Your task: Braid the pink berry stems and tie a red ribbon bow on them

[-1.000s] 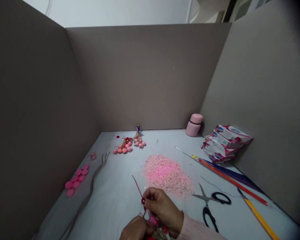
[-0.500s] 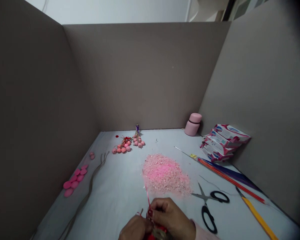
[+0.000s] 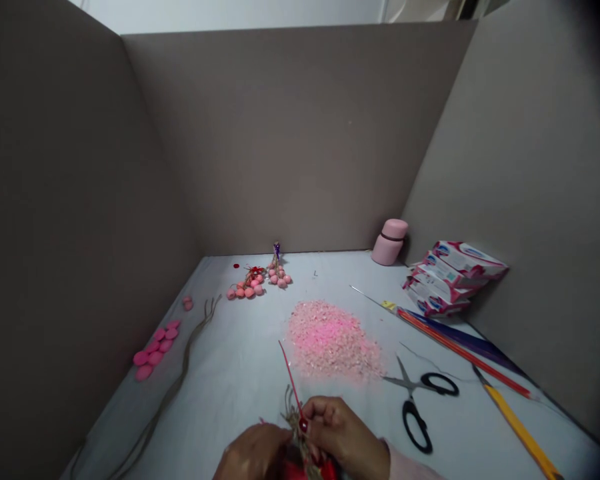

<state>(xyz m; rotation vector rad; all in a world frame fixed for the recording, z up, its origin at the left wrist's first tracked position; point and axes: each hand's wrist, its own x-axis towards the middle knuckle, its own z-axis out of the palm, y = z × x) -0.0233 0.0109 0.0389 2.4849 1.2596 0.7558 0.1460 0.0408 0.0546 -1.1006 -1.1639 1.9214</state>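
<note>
At the bottom centre, my left hand (image 3: pixel 254 453) is closed round a bundle of tan twine (image 3: pixel 294 415) whose loose ends stick up between the hands. My right hand (image 3: pixel 347 433) pinches a red strand (image 3: pixel 291 377) close to a shiny dark red bead (image 3: pixel 303 425). The strand's free end points up and to the left. Beneath the fingers shows a bright red mass (image 3: pixel 294 471), partly hidden by the hands and cut off by the frame edge. Beyond my right hand lies a pile of small pale pink bits (image 3: pixel 335 341).
Open black-handled scissors (image 3: pixel 414 390) and a yellow cutter (image 3: pixel 517 423) lie at the right, near long red strips (image 3: pixel 465 352). Stacked boxes (image 3: pixel 453 280) and a pink bottle (image 3: pixel 390 242) stand farther back. Twine (image 3: pixel 183 373), pink discs (image 3: pixel 156 350) and beaded bunches (image 3: pixel 249 287) lie left and back.
More twine ends now show above my hands, and my left hand has shifted a little left. The red strand has swung left and shows more length. The view has tilted slightly.
</note>
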